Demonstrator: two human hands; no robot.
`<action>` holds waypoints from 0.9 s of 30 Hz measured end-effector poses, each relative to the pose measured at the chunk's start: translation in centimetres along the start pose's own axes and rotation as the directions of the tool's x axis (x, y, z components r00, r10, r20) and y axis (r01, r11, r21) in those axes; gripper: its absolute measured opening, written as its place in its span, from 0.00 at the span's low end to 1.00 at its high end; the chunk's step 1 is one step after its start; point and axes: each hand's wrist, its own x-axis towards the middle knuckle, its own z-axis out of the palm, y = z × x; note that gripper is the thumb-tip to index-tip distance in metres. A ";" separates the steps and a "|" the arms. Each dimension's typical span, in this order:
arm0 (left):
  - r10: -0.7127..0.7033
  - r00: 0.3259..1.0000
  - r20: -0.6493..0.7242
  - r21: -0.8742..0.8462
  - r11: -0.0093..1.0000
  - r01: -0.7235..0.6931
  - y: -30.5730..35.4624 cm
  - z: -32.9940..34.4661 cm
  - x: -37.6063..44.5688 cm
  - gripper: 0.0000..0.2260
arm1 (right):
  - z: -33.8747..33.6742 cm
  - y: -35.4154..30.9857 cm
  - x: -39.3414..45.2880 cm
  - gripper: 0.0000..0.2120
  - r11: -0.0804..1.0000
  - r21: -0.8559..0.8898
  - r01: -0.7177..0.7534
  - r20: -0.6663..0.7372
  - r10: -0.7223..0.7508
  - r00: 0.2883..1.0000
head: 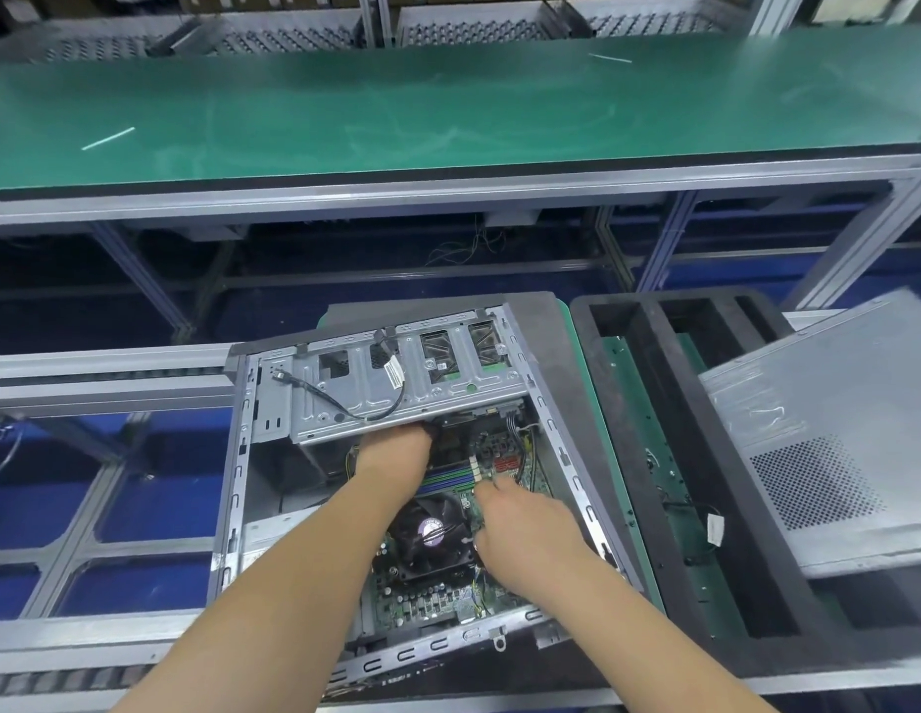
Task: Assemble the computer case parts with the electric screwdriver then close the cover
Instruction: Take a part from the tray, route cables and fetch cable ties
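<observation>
Computer case [273, 455] of bare stamped steel lay open on the conveyor, its hinged drive cage [396, 383] tilted up. Left hand [394, 447] reached beneath the cage, fingers hidden. Right hand [525, 527] pinched at the green motherboard [427, 602] beside the round fan [431, 532]. Perforated metal cover [833, 434] rested right.

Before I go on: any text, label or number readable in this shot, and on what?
None readable.
Round sticker on the CPU fan: blurred.
White tag on the black cable over the drive cage: too small.
White tag in the black tray: blurred.
</observation>
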 end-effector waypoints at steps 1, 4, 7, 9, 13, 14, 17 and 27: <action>-0.010 1.000 0.019 -0.012 1.000 0.010 0.0 0.0 0.1 0.11 | 0.0 0.0 0.0 0.20 1.000 -0.001 -0.002 0.002 0.002 1.000; -0.032 0.997 0.069 -0.038 0.999 0.035 -0.1 0.0 0.6 0.10 | 0.1 0.0 0.1 0.21 1.000 -0.011 -0.010 0.013 0.010 1.000; -0.020 0.994 0.109 -0.030 0.999 0.023 -0.2 -0.1 1.0 0.11 | 0.2 0.0 0.2 0.21 1.000 -0.019 -0.001 0.026 0.002 1.000; -0.005 0.991 0.131 -0.041 0.999 0.011 -0.3 0.0 1.4 0.12 | 0.1 0.0 0.3 0.21 1.000 -0.013 0.002 0.035 -0.001 0.999; -0.038 0.983 0.180 -0.152 0.986 0.066 -0.9 0.1 1.9 0.16 | 0.0 0.0 0.1 0.21 1.000 0.014 0.000 0.046 -0.001 0.999; -0.038 0.981 0.188 -0.188 0.979 0.074 -1.0 0.1 2.0 0.18 | -0.1 0.0 0.0 0.20 1.000 0.023 0.000 0.046 -0.001 0.999; -0.008 0.967 0.253 -0.272 0.959 0.079 -1.1 0.0 2.3 0.16 | -0.3 0.0 0.0 0.20 0.999 0.045 -0.001 0.045 -0.001 0.999; 0.001 0.950 0.313 -0.339 0.934 0.111 -1.7 -1.3 2.1 0.16 | 0.1 0.3 0.3 0.20 0.997 0.067 -0.034 0.008 0.033 0.999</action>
